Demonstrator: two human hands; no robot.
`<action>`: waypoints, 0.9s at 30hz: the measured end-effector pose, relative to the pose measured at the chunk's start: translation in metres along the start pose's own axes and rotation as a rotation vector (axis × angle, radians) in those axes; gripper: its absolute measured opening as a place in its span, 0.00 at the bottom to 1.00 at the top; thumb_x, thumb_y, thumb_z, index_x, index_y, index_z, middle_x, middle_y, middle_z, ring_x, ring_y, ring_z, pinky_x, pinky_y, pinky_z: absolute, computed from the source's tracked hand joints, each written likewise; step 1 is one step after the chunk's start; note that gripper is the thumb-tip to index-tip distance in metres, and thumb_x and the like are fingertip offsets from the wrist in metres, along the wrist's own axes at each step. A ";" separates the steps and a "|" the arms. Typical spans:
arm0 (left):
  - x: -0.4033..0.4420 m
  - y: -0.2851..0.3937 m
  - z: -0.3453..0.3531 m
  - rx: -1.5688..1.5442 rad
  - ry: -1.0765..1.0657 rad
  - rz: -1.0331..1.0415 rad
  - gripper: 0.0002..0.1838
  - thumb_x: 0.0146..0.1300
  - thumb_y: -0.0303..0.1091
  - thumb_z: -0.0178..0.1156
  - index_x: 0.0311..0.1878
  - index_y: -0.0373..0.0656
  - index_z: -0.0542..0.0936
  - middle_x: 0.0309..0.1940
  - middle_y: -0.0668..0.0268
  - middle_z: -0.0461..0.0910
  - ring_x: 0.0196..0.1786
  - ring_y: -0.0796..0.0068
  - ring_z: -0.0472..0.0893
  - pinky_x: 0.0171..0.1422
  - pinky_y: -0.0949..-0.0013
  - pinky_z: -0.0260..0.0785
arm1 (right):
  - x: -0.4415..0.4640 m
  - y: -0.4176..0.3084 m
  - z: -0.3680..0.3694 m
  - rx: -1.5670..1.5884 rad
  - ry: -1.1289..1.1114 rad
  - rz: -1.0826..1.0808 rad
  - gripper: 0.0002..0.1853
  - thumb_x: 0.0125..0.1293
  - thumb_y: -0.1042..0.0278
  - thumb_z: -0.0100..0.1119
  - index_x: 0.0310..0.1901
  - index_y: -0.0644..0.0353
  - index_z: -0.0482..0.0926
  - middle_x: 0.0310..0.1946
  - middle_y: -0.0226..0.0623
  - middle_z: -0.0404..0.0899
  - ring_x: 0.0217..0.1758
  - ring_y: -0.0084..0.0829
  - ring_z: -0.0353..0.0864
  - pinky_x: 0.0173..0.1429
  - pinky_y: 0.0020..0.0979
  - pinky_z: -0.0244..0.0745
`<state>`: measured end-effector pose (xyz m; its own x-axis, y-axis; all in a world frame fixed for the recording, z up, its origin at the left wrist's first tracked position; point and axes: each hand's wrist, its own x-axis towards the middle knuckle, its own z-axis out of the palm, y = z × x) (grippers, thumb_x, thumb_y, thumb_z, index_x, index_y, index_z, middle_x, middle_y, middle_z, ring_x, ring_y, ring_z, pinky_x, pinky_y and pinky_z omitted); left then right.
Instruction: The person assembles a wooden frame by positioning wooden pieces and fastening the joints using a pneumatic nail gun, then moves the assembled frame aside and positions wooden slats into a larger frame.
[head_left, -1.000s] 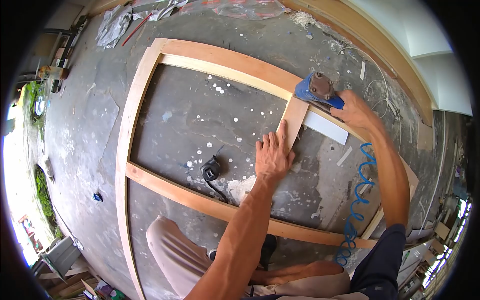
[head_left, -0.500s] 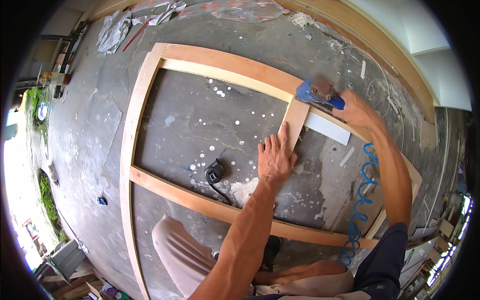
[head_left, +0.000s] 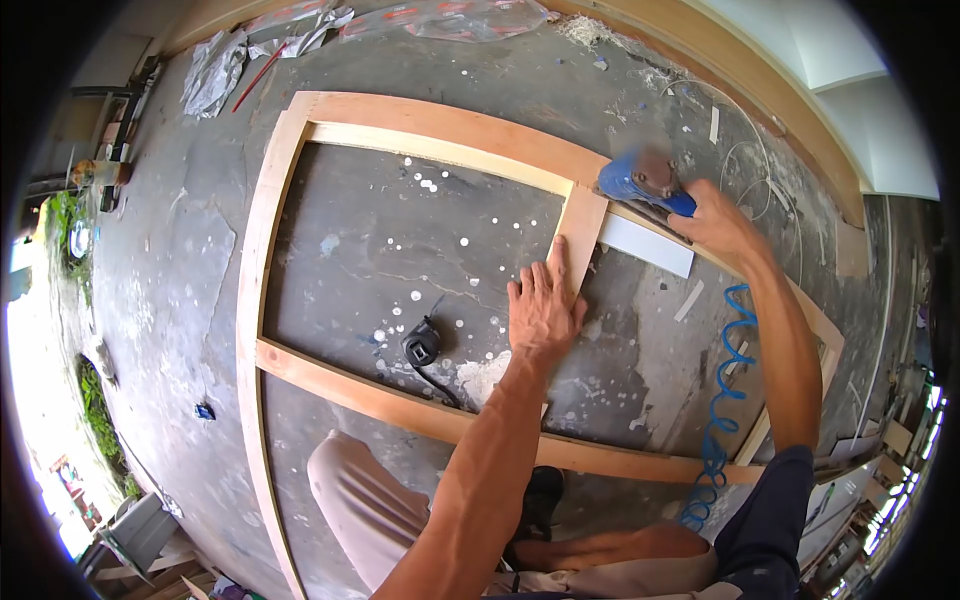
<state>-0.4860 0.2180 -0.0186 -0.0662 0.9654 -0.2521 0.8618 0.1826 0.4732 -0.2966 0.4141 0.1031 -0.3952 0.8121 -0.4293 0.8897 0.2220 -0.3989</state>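
A wooden frame (head_left: 420,112) lies on the floor before me. My left hand (head_left: 542,312) grips its short wooden crosspiece (head_left: 583,222), with the index finger stretched along the top and the thumb at the right edge. In my right hand (head_left: 722,228) is a blue air nail gun (head_left: 632,178), my fingers wrapped round its handle. Its head is over the top rail, just right of where the crosspiece meets it; the nose tip is hidden. A white strip (head_left: 648,247) lies below the gun, along the rail.
Inside the frame a black tape measure (head_left: 421,344) rests on the floor. A coiled blue air hose (head_left: 727,392) hangs beside my right arm. Crumpled plastic sheeting (head_left: 440,22) and a red stick (head_left: 258,78) lie at the back. My knee (head_left: 350,475) is near the lower rail (head_left: 370,388).
The nail gun has shifted slightly right along the top rail relative to the crosspiece. My left hand keeps its place on the crosspiece. The whole view has moved a little.
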 end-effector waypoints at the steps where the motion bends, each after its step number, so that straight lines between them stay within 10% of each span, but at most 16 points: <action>1: 0.000 0.000 0.000 -0.004 0.013 0.006 0.55 0.61 0.47 0.65 0.82 0.40 0.42 0.53 0.51 0.71 0.56 0.52 0.71 0.58 0.51 0.61 | 0.004 -0.002 0.000 0.016 -0.050 -0.008 0.18 0.53 0.65 0.60 0.40 0.73 0.80 0.24 0.51 0.74 0.28 0.39 0.77 0.40 0.40 0.73; 27: 0.000 -0.003 0.003 -0.020 0.030 0.018 0.55 0.61 0.47 0.65 0.82 0.40 0.42 0.52 0.51 0.71 0.55 0.52 0.70 0.58 0.52 0.60 | 0.006 -0.015 -0.003 0.023 -0.106 -0.017 0.17 0.54 0.64 0.62 0.36 0.74 0.78 0.25 0.50 0.76 0.30 0.36 0.76 0.40 0.40 0.73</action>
<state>-0.4866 0.2165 -0.0228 -0.0664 0.9737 -0.2180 0.8530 0.1688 0.4938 -0.3121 0.4175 0.1092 -0.4333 0.7464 -0.5051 0.8776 0.2218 -0.4250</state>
